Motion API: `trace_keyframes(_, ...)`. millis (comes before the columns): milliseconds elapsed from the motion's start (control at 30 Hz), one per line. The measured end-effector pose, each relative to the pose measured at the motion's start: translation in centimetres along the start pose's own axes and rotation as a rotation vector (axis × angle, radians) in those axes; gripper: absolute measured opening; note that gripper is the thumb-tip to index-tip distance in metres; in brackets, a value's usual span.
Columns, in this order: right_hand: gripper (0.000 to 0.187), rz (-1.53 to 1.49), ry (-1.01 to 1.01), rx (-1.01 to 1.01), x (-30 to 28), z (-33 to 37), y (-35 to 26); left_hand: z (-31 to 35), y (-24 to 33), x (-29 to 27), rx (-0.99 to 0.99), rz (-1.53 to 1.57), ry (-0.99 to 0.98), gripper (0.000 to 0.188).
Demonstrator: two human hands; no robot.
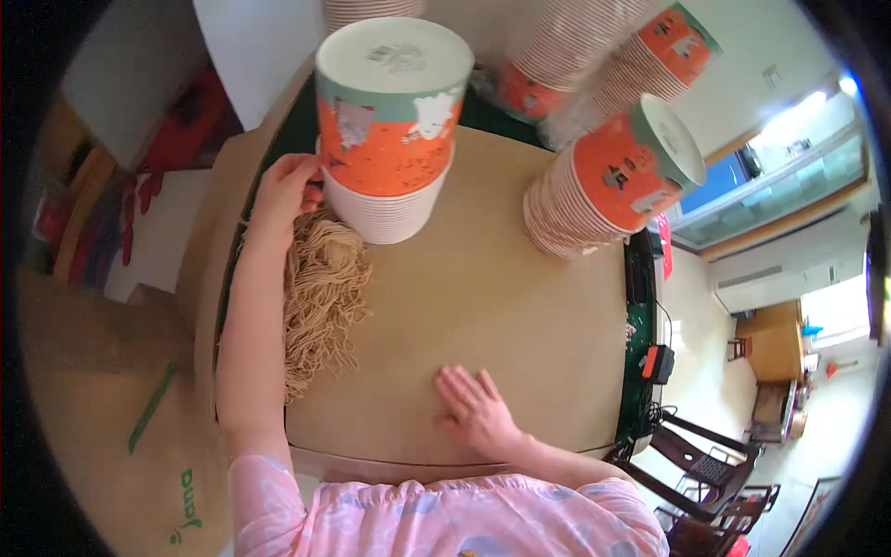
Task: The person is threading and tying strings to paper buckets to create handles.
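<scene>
My left hand [290, 192] reaches to the far left of the work surface, its fingers curled together at the top of a bundle of tan cords [325, 292]. Whatever is between those fingertips is too small to make out. Right beside them stands a stack of paper buckets [394, 148], upside down, orange and green on the top one with white rims nested below. The cords hang loosely down the left side of the surface, along my forearm. Palm down, my right hand [475, 413] lies on the brown cardboard surface [473, 306] near its front edge, fingers stretched and holding nothing.
Another bucket stack [617, 176] leans at the right. Plastic-wrapped bucket stacks [566, 56] stand behind. A black and orange device [658, 364] with cables sits at the right edge, near dark wooden chairs [705, 464]. A large cardboard box [111, 408] is at my left.
</scene>
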State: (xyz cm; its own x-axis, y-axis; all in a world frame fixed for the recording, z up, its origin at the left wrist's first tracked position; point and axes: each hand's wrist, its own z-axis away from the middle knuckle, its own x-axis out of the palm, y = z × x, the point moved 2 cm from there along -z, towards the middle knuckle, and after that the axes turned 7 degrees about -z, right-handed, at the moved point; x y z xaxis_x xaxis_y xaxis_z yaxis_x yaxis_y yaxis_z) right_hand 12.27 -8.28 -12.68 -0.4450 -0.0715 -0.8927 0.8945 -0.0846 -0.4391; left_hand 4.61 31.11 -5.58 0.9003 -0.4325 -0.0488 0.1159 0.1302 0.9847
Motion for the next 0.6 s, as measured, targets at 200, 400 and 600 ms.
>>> trace_keyframes(200, 0.061, 0.189, 0.428, 0.481, -4.6, 0.1, 10.2, 0.1, 0.1, -1.2, -0.03, 0.006, -0.026, 0.016)
trace_keyframes(400, 0.057, 0.048, 0.268, 0.173, -3.2, -2.4, 5.7, 0.0, 0.3, -0.3, -0.011, 0.045, 0.004, 0.018)
trace_keyframes(600, 0.062, 0.004, 0.13, 0.071, -0.9, -3.7, 2.0, 0.4, 0.4, -0.7, -0.021, 0.022, -0.013, 0.02)
